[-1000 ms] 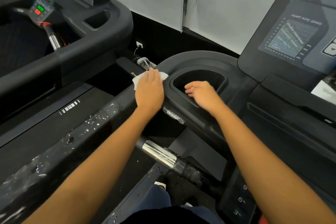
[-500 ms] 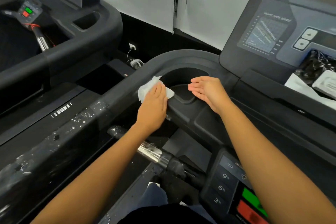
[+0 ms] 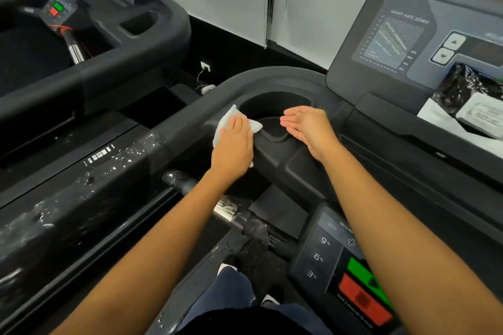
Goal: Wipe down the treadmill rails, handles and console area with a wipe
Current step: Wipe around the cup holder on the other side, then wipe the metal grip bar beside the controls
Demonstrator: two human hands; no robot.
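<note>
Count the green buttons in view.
2. One green button sits on the neighbouring treadmill, upper left; the other on the near control panel, lower right, partly hidden by the right forearm. Others may be hidden.

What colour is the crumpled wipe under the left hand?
White. The thin crumpled wipe under the flat left hand shows best in the head view.

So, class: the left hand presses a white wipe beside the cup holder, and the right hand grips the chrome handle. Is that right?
Not quite. The head view shows the right hand open at the edge of the cup holder, gripping nothing; the chrome handle lies untouched below. The left hand does press the wipe.
</note>
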